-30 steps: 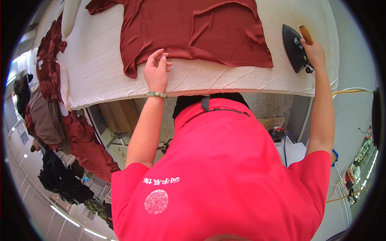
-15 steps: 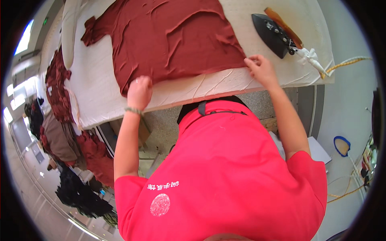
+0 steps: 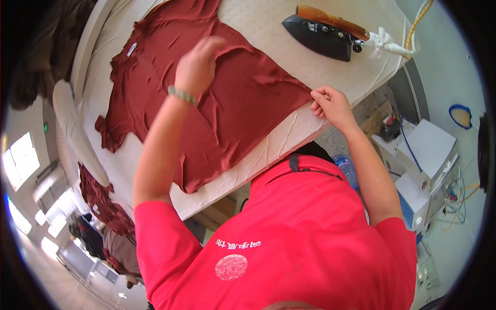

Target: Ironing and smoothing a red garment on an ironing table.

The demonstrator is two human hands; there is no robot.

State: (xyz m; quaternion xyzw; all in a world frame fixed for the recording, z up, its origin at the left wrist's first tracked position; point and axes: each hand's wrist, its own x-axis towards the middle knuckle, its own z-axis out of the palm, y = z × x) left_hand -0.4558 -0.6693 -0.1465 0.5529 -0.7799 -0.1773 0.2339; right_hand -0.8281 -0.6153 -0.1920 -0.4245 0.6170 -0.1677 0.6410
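shirt [image 3: 243, 98]: dark red, short-sleeved, spread flat and creased on the white padded board [image 3: 330, 67]; collar end toward the far left, hem along the near edge, one sleeve hanging out at the left side.
left hand [image 3: 199, 67]: over the shirt's middle, fingers loosely curled, a little blurred; cannot tell whether it presses the cloth or hovers just above it. beaded bracelet [image 3: 182, 95] at the wrist.
right hand [image 3: 330, 103]: at the board's near edge, fingers pinched together on the shirt's hem corner.
hands: well apart, one at mid-cloth, one at the corner.
iron [image 3: 323, 36]: black body, brown handle, lying on the board's far right part, apart from the shirt and from both hands; white wrapped hose [image 3: 390, 45] runs off its rear end.
more dark red garments [image 3: 106, 204] hang below the board at the left.
white boxes [image 3: 426, 150] stand on the floor at the right.
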